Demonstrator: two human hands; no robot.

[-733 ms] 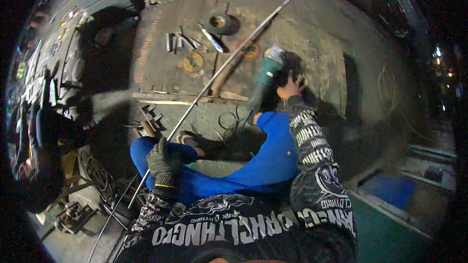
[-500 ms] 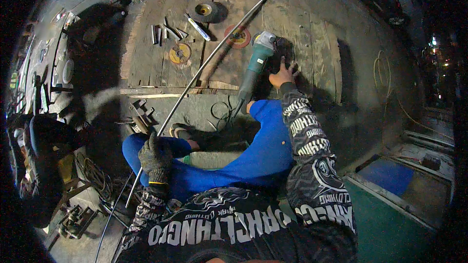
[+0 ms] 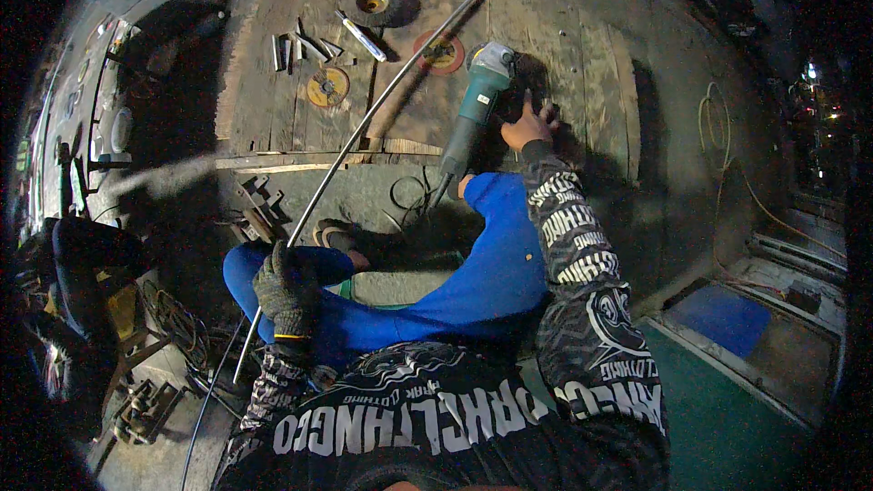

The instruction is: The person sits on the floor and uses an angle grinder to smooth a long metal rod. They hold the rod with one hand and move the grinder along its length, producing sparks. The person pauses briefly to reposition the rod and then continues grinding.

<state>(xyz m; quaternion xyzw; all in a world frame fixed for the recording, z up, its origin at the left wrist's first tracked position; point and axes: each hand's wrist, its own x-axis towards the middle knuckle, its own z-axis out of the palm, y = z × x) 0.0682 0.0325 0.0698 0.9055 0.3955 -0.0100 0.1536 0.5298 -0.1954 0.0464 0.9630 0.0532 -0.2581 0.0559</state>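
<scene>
In a grey knitted glove, my left hand (image 3: pixel 284 293) is closed around a long thin metal rod (image 3: pixel 368 115) over my left thigh. The rod slants up and to the right, across the wooden boards (image 3: pixel 564 64). My bare right hand (image 3: pixel 527 131) reaches over the boards with its fingers apart and nothing seen in it. Just left of that hand lies a green angle grinder (image 3: pixel 479 98), its grey head pointing away from me. A red-rimmed disc (image 3: pixel 446 55) lies partly under the rod's line. Whether my right fingertips touch the wood is hard to tell in the shadow.
A smaller yellow disc (image 3: pixel 327 88), several short metal pieces (image 3: pixel 307 47), a white pen-like tool (image 3: pixel 362 36) and a round wheel (image 3: pixel 375 5) lie on the boards. Metal brackets (image 3: pixel 259 205) sit by my left knee. A cable (image 3: pixel 411 194) coils behind the grinder.
My view has shifted slightly, so most things sit a little further left. The left hand still grips the rod; the right hand stays open beside the grinder.
</scene>
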